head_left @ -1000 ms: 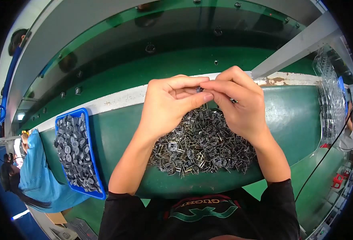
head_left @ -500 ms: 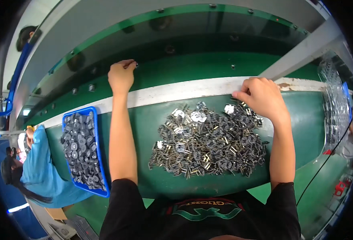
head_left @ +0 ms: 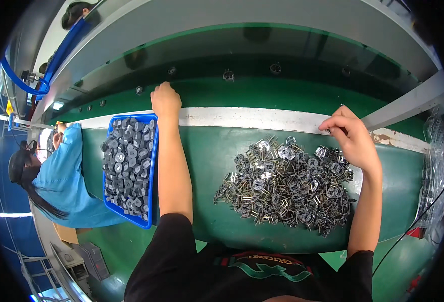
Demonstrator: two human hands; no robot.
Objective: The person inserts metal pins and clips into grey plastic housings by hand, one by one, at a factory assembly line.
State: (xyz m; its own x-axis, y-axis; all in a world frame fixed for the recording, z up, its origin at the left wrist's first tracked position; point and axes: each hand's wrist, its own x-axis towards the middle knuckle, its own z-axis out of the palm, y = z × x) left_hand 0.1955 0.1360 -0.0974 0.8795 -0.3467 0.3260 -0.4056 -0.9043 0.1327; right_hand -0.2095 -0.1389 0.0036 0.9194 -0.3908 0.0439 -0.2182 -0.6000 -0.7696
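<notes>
My left hand (head_left: pixel 165 102) is over the green strip beyond the white rail (head_left: pixel 262 119), its fingers curled closed and turned away. What they hold, if anything, is hidden. My right hand (head_left: pixel 352 138) is at the rail by the far right of the pile, thumb and fingers pinched on a small dark part (head_left: pixel 327 131). Below, between my forearms, lies a heap of small dark parts with metal pins (head_left: pixel 287 186) on the green table (head_left: pixel 202 166). Left of my left forearm, a blue tray (head_left: pixel 153 176) holds many grey, rounded plastic pieces (head_left: pixel 127 161).
Several small parts, such as one dark part (head_left: pixel 228 75), sit along the green strip (head_left: pixel 202 93). A grey post (head_left: pixel 408 100) slants down at the right, near stacked clear plastic trays (head_left: pixel 433 171). A co-worker in a blue top (head_left: pixel 66 176) sits at the left.
The view has turned, shifting the scene. My right hand has lifted off the heap's far edge with a small part pinched. The small part visible at my left fingertips before no longer shows.
</notes>
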